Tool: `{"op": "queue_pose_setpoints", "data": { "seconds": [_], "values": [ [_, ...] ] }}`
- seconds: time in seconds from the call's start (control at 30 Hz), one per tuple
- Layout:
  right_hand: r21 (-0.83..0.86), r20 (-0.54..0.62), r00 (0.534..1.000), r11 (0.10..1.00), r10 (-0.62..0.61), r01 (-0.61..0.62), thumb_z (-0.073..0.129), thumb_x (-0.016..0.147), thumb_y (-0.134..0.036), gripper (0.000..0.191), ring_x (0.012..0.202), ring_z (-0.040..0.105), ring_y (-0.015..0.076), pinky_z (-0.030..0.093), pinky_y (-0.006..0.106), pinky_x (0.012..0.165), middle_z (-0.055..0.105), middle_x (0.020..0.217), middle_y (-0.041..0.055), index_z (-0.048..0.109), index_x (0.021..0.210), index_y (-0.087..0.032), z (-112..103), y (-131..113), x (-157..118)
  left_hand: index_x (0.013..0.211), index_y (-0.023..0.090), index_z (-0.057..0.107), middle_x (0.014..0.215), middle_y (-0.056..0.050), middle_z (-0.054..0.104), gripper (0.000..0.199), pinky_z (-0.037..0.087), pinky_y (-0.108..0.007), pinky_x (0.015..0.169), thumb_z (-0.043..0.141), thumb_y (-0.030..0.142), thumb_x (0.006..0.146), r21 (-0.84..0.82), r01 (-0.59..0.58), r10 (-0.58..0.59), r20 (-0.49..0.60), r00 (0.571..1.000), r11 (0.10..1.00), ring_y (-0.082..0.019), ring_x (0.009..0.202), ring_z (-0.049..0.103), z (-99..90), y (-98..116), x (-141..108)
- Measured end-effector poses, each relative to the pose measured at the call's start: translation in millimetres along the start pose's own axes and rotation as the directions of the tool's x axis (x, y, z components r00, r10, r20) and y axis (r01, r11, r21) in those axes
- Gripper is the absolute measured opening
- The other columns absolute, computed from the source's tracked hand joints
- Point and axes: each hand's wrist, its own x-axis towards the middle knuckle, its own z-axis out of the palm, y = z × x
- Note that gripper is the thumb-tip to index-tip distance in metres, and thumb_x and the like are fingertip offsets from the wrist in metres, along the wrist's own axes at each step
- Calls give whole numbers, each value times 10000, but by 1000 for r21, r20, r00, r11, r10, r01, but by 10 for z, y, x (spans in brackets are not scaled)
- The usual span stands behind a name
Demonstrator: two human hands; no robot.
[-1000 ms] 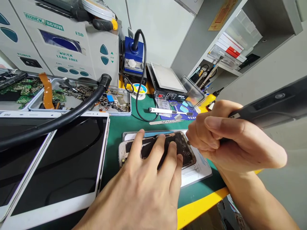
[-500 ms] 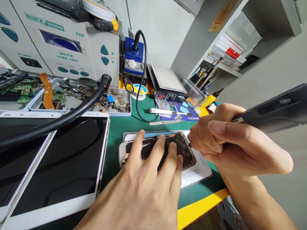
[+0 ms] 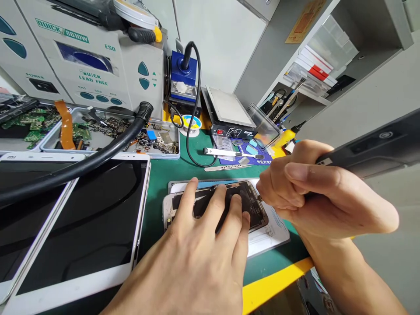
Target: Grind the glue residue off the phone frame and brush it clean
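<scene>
"Slightly to the right, that's where my right hand (image 3: 328, 197) has gone since a second ago, and the tool (image 3: 380, 144) with it. I see no shift in my left hand (image 3: 197, 258)."

"How does the right one stand?"

"Closed. I have its fingers wrapped round the tool's near end, thumb laid on top. The tool is black and slants up and out past the right edge of my view. The fingertips are just beside the right end of the phone (image 3: 253, 205); I can't tell whether the tool's tip meets it, because the fingers hide it."

"And the left?"

"Open, back of the hand towards me, four fingers spread across the phone. I can't make out the thumb."

"Where exactly do I have the phone?"

"Flat under the left hand, dark inside facing up, on the white board (image 3: 275, 232). That lies on the green mat (image 3: 154, 218), which covers the tabletop (image 3: 275, 284) up to its yellow edge."

"What else can I see nearby?"

"Two tablets (image 3: 88, 218) to the left, with the black hose (image 3: 95, 162) crossing over them. Beyond the board come the tweezers (image 3: 226, 167), then the brush (image 3: 223, 152), and farther back the hot plate (image 3: 229, 105)."
</scene>
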Motion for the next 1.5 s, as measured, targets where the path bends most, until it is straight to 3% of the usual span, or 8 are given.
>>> {"op": "queue_pose_setpoints", "data": {
  "seconds": [0.2, 0.43, 0.6, 0.77, 1.0, 1.17, 1.23, 1.5],
  "values": [
    [-18, -12, 1000, 1000, -8, 8, 600, 733, -104, 333, 362, 300, 104, 241, 274, 376, 336, 421, -45, 357, 534, -213, 15, -17, 11, 1313, 114, 670, 1339, -187, 660, 508, 454, -688, 1021, 277, 222, 1010, -11, 12, -12, 31, 999, 1000, -414, 1261, 580, -14, -25, 22],
    [-2, -30, 1000, 1000, 10, -10, 608, 721, -109, 334, 349, 296, 108, 232, 282, 367, 340, 406, -40, 369, 514, -216, 9, -25, -7, 1344, 161, 639, 1356, -179, 649, 440, 362, -667, 1113, 538, 325, 948, -107, 45, -32, 124, 992, 993, -380, 1296, 546, -99, -21, 68],
    [-3, -33, 999, 1000, 18, -18, 597, 725, -98, 336, 359, 303, 113, 233, 283, 369, 328, 419, -39, 354, 525, -216, -11, -22, -21, 1315, 172, 649, 1345, -172, 654, 439, 318, -671, 1138, 587, 336, 913, -137, 49, -32, 122, 992, 989, -377, 1302, 536, -107, -39, 134],
    [-30, -37, 999, 1000, 4, -5, 596, 730, -100, 320, 356, 316, 114, 246, 286, 367, 344, 418, -40, 374, 528, -215, -20, -13, -9, 1334, 169, 646, 1333, -169, 663, 435, 344, -661, 1119, 552, 322, 937, -109, 44, -31, 119, 992, 993, -374, 1277, 555, -52, -23, 84],
    [-19, -36, 999, 1000, 4, -4, 609, 727, -116, 329, 354, 313, 115, 236, 290, 362, 341, 415, -39, 377, 519, -220, -15, -9, -32, 1285, 124, 690, 1286, -187, 683, 493, 434, -669, 1003, 296, 221, 1003, 10, 4, -4, -10, 1000, 1000, -412, 1208, 600, 9, 9, -28],
    [-11, -34, 999, 1000, -4, 4, 604, 729, -103, 331, 358, 310, 111, 236, 288, 366, 351, 420, -39, 359, 538, -216, -15, -4, -30, 1262, 129, 702, 1279, -180, 688, 504, 420, -665, 1018, 278, 209, 1002, 14, 11, -11, -16, 1000, 1000, -403, 1218, 596, 22, -8, -3],
    [-13, -44, 999, 1000, 5, -6, 595, 719, -93, 339, 354, 304, 113, 234, 290, 363, 334, 412, -38, 342, 529, -213, -10, -11, -25, 1280, 123, 689, 1291, -188, 680, 476, 413, -672, 1018, 319, 232, 1000, 16, 8, -8, -28, 1000, 1000, -411, 1226, 588, 25, -16, 5],
    [-22, -46, 999, 1000, 10, -11, 588, 715, -91, 332, 351, 300, 114, 235, 289, 361, 332, 404, -35, 346, 520, -209, 7, -35, -27, 1306, 173, 662, 1318, -168, 669, 422, 320, -674, 1125, 591, 325, 918, -111, 40, -29, 101, 994, 993, -377, 1293, 545, -81, -29, 99]
  ]
}}
